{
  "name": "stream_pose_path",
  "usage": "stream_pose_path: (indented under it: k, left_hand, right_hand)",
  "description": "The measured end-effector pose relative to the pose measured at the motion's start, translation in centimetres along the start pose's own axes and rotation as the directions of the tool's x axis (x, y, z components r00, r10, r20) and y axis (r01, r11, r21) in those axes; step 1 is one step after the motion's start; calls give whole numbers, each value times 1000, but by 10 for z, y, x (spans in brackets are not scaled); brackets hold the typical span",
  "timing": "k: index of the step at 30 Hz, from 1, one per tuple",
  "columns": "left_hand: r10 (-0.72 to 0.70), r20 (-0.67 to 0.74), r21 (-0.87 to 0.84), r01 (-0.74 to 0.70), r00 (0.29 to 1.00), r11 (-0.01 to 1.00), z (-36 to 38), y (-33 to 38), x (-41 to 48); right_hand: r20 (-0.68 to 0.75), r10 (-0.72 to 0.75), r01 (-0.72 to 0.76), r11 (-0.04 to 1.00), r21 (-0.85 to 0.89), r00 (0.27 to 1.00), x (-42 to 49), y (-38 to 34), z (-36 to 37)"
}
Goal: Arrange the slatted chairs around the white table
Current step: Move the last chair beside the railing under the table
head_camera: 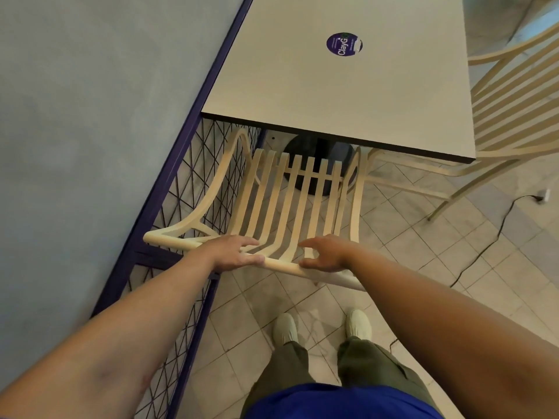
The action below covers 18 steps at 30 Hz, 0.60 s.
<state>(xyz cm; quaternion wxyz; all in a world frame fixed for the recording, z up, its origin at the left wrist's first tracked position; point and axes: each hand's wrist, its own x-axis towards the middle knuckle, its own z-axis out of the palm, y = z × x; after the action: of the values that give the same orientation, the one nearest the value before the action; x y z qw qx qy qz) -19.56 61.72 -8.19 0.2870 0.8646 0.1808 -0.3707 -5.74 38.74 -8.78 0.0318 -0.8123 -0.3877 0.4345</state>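
A cream slatted chair [281,201] stands in front of me, its seat pushed partly under the near edge of the white table [348,92]. My left hand [236,252] lies over the chair's top rail, fingers across it and thumb along its near side. My right hand [325,255] is at the same rail further right, with finger and thumb spread apart and only the thumb touching the rail. A second slatted chair [514,116] stands at the table's right side, tilted towards it.
A purple metal fence with wire mesh [181,182] runs close along the chair's left side, with a grey wall [90,116] behind it. The table's black base [317,158] sits under the top. A black cable [499,231] crosses the tiled floor on the right.
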Motion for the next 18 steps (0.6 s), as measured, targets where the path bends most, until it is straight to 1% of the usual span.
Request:
stream_pose_path:
  k: [6,10,14,16,18]
  left_hand:
    - [-33,-43,-71,30,999,997,11,25,3]
    - [-85,-94,-83,77,992,994,30,68,5]
    - [-204,-138,-158,182,969,971,54,122,12]
    - [-290,-173,-250,243,941,937,65,154,14]
    - [-340,-191,-354,259,921,899,75,188,11]
  right_hand:
    - [45,-42,45,997,-57,998,11,28,-19]
    - [74,-124,131,987,-94,990,18,55,-42]
    - [117,-241,256,957,-136,963,18,91,-72]
    - [146,-296,320,929,-186,944,14,114,-92]
    - [176,-330,365,899,-240,928,6,136,-111]
